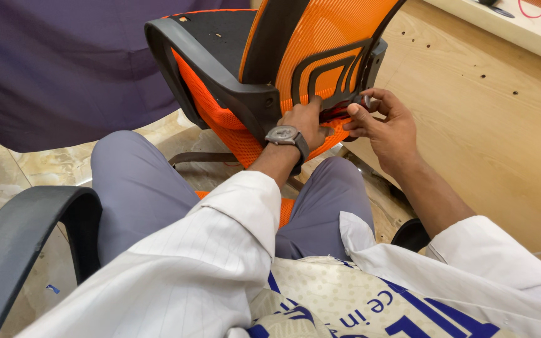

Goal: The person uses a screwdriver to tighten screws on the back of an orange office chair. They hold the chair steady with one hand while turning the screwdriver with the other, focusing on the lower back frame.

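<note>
So the orange mesh office chair [320, 44] is tipped over on its side in the upper middle of the frame, backrest facing the camera, with its black plastic lumbar frame [327, 78] right where both hands are working. The left hand [305, 122], with a grey square wristwatch [286, 136] on it, is pressed up against the lower edge of that black frame, fingers curled in behind it, so I honestly can't tell if it's gripping anything or just bracing. The right hand [383, 122] is just beside it at centre right, thumb and fingertips pinched narrow around something small and grey near the frame's edge, but it's mostly hidden by the fingers and I can't make out what it is. There's a bit of dark red showing between the two hands, too blurry to identify. The chair's black armrest [189, 56] curves across the upper left of the chair, and part of its base [201, 158] peeks out below, half hidden behind the person's knee. The person is sitting, grey trousers [133, 188] filling the middle, white sleeves at the bottom. Another black armrest [20, 231] sits at lower left, cut off by the frame edge. A purple cloth [57, 62] covers the upper left, a wooden panel [496, 125] runs down the right side, and the tiled floor [39, 166] shows at left.
</note>
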